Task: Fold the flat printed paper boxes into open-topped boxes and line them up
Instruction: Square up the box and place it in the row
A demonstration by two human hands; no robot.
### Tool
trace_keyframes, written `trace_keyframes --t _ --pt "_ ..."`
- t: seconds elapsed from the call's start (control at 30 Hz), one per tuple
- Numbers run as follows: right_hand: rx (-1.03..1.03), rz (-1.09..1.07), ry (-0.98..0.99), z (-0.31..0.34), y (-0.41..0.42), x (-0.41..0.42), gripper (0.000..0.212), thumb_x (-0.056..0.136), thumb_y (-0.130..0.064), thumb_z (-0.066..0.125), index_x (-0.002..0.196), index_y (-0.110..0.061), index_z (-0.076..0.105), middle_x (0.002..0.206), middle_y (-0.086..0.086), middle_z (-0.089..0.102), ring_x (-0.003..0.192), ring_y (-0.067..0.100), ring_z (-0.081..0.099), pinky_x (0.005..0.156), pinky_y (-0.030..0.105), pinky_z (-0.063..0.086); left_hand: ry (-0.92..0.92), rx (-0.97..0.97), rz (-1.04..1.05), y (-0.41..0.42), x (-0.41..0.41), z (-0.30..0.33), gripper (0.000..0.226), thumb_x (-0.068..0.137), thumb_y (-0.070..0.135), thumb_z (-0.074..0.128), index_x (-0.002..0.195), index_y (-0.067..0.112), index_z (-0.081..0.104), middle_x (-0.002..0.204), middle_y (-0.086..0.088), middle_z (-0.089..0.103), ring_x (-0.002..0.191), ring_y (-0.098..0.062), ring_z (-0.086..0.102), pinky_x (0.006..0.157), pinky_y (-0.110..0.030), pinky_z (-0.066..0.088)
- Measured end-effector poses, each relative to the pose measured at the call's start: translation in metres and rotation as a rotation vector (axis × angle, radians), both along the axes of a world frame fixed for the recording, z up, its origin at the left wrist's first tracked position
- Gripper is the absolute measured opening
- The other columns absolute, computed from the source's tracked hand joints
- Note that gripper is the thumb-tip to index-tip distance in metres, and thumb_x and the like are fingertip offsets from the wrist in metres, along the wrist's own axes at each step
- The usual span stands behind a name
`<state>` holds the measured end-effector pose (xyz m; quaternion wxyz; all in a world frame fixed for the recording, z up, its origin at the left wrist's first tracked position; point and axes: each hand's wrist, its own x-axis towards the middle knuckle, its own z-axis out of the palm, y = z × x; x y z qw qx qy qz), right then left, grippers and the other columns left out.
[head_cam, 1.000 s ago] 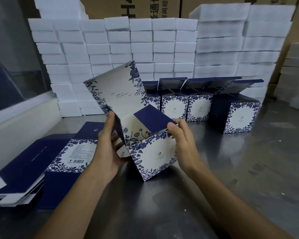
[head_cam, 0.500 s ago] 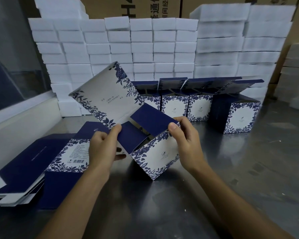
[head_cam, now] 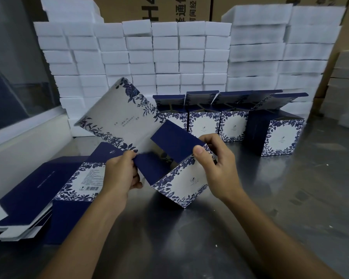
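Foam wall: white foam blocks (head_cam: 169, 57) stand stacked in tall columns along the back of the bench, with brown cartons (head_cam: 155, 9) behind, apparently stock waiting to go into the boxes.
Bench: a scuffed, reflective steel bench (head_cam: 290, 198) carries everything; a pale ledge below a window runs along its left edge.
Flat stack: unfolded printed blanks (head_cam: 38, 190) lie piled at the left, just beside the left hand, likely so the next one is within easy reach.
Finished row: four folded boxes (head_cam: 236, 125) stand touching in a line before the foam, lids raised, tops open.
Box in work: the half-formed box (head_cam: 181, 182) sits tilted on one lower corner at centre, its long floral lid panel leaning up and left, probably to expose the inner flaps.
Left hand: the left hand (head_cam: 121, 174) has its fingers pinched on a dark blue flap.
Right hand: the right hand (head_cam: 216, 168) has its fingers curled round the box's upper right corner, thumb on the front panel, steadying it.
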<state>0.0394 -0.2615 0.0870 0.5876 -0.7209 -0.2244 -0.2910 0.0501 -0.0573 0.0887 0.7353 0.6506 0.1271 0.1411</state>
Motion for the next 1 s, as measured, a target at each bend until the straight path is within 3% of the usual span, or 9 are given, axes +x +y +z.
trace_keyframes --t 0.2,0.33,0.53,0.7,0.87,1.0 --pt "-0.005 -0.046 -0.006 0.000 -0.002 -0.001 0.038 0.083 -0.060 0.057 0.094 -0.024 0.058 0.088 -0.008 0.065 0.084 0.014 0.062 0.075 0.028 0.047 -0.050 0.069 -0.011 -0.004 -0.003 -0.004 0.024 0.095 0.024 0.053 0.073 0.015 0.046 0.062 -0.010 0.036 0.055 -0.021 0.035 0.039 -0.025 0.031" --pt "0.037 -0.107 -0.004 0.002 0.000 -0.002 0.042 0.082 -0.062 0.058 0.096 -0.022 0.058 0.092 -0.001 0.066 0.091 0.020 0.063 0.082 0.036 0.050 -0.078 0.056 -0.059 -0.013 -0.005 0.001 0.041 0.096 0.033 0.056 0.060 0.019 0.043 0.055 -0.005 0.040 0.049 -0.021 0.041 0.038 -0.025 0.037" --pt "0.038 -0.135 -0.023 0.003 0.000 -0.005 0.046 0.082 -0.059 0.061 0.100 -0.017 0.059 0.097 0.003 0.067 0.094 0.025 0.065 0.083 0.047 0.052 -0.103 0.217 -0.072 -0.014 -0.007 -0.001 0.025 0.097 0.024 0.052 0.079 0.007 0.059 0.064 -0.013 0.044 0.052 -0.023 0.041 0.045 -0.029 0.035" --pt "0.044 -0.170 -0.056 0.003 0.002 -0.005 0.047 0.083 -0.060 0.060 0.102 -0.017 0.059 0.100 0.000 0.065 0.096 0.019 0.064 0.082 0.036 0.052 -0.155 0.192 -0.042 -0.017 -0.011 0.000 0.045 0.098 0.030 0.054 0.078 -0.010 0.054 0.064 -0.013 0.045 0.056 -0.022 0.042 0.044 -0.030 0.036" --pt "0.081 -0.220 -0.058 0.004 0.001 -0.003 0.043 0.082 -0.060 0.060 0.098 -0.020 0.057 0.098 -0.005 0.063 0.093 0.004 0.060 0.079 0.013 0.043 -0.190 0.131 -0.099 -0.022 -0.014 0.004 0.053 0.097 0.027 0.059 0.048 0.017 0.039 0.054 -0.005 0.032 0.046 -0.019 0.034 0.038 -0.028 0.036" --pt "0.089 -0.242 -0.032 0.003 -0.001 -0.003 0.047 0.081 -0.063 0.058 0.097 -0.019 0.057 0.097 -0.005 0.064 0.093 0.003 0.059 0.079 0.012 0.043 -0.221 0.261 -0.146 -0.025 -0.016 0.002 0.046 0.097 0.020 0.055 0.057 0.001 0.042 0.044 0.002 0.031 0.038 -0.015 0.034 0.048 -0.033 0.037"
